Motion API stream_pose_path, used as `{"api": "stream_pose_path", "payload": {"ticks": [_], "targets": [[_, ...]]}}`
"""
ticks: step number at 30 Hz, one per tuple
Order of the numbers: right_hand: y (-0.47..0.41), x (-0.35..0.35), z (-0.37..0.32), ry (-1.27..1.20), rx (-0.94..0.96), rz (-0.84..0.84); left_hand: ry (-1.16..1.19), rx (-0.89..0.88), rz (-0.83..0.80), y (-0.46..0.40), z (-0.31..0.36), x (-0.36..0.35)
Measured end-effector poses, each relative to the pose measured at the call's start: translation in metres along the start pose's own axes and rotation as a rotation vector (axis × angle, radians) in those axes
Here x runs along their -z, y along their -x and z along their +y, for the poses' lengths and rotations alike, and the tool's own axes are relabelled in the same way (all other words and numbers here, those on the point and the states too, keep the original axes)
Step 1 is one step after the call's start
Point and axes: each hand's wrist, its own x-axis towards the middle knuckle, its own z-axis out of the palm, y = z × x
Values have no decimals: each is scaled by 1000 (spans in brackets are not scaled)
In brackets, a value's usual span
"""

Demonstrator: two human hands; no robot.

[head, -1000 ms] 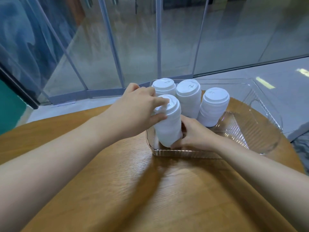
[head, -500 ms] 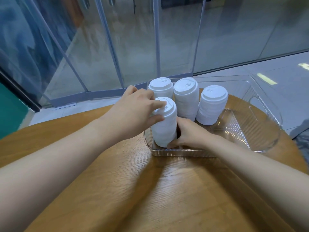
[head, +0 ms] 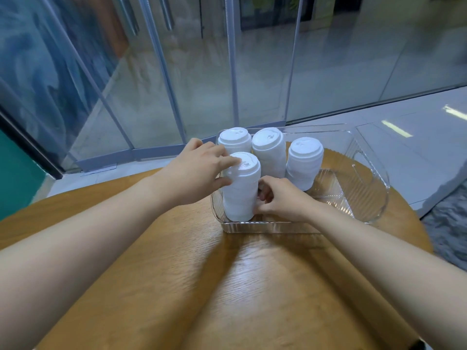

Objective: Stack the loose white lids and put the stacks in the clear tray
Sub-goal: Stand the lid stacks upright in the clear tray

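Two hands on near stack (head: 240,190) — left hand (head: 199,170) fingers atop | right hand (head: 280,198) at base

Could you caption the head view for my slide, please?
Both hands steady a fourth lid stack in the clear tray.

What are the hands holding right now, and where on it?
The near lid stack in the clear tray: left hand grips its top, right hand holds its lower side.

Round wooden tabletop (head: 252,286) across the lower frame, glass partition (head: 252,72) with metal frames above, grey floor (head: 417,147) at right
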Motion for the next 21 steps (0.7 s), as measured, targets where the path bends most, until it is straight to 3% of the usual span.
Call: {"api": "stream_pose_path", "payload": {"ticks": [7, 12, 21], "targets": [[57, 27, -38, -76, 26, 173, -97, 24, -37, 41, 1, 46], [94, 16, -83, -99, 92, 173, -192, 70, -53, 100, 4, 94], [127, -115, -218, -150, 298, -137, -272, 331, -93, 274, -37, 175]]}}
